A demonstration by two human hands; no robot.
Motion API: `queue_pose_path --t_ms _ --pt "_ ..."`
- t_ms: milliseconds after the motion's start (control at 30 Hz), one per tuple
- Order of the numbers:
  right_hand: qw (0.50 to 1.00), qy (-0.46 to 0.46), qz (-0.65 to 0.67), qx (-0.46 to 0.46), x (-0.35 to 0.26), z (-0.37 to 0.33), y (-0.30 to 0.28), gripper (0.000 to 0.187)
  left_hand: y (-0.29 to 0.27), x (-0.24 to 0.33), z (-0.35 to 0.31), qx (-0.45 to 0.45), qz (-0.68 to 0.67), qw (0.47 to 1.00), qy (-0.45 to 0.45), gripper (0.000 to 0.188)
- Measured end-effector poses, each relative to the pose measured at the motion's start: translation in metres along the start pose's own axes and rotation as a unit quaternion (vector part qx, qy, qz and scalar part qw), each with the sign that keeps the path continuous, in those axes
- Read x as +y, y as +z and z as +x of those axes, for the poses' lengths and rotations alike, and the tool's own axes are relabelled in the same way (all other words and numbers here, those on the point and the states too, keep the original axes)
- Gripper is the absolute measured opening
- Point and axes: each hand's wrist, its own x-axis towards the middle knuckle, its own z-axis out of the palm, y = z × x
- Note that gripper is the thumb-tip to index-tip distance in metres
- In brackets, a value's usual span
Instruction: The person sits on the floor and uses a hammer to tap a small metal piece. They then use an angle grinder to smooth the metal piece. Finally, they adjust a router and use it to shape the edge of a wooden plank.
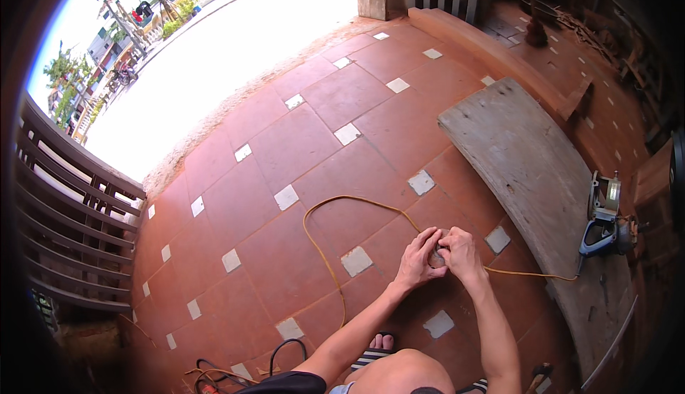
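Note:
My two hands meet low in front of me, right of the middle of the view. Between the fingers is a small greyish, rounded object (pixel 437 257), mostly covered, so its kind does not show. My left hand (pixel 417 260) curls round its left side. The bent fingers and thumb of my right hand (pixel 464 253) press on it from the right. A yellow cord (pixel 335 269) loops over the tiles, passes behind both hands and comes out on the right toward a power tool with a blue handle (pixel 598 237).
A long, weathered wooden board (pixel 524 155) lies to the right, with the power tool on it. Red floor tiles (pixel 314 159) with small white insets spread ahead. Slatted dark railing (pixel 78 208) stands at left. Dark cable (pixel 285 344) loops near my left forearm. A raised step (pixel 485 52) runs behind the board.

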Motion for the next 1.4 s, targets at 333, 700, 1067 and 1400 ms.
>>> queue_pose_path --t_ms 333,700,1067,1400 --pt "0.997 0.070 0.001 -0.031 -0.008 0.009 -0.011 0.021 -0.005 0.003 -0.003 0.012 -0.070 0.997 -0.039 0.093" --pt "0.993 0.096 -0.075 0.004 -0.019 -0.004 -0.023 0.042 0.021 -0.052 -0.010 -0.206 -0.044 0.937 -0.277 0.084" --pt "0.942 0.273 -0.183 -0.071 -0.021 -0.041 -0.037 0.051 0.011 0.007 -0.009 -0.154 0.015 0.947 -0.280 0.069" --pt "0.967 0.244 -0.065 0.013 -0.024 -0.049 -0.028 0.055 0.012 0.007 -0.018 -0.131 0.041 0.957 -0.255 0.066"
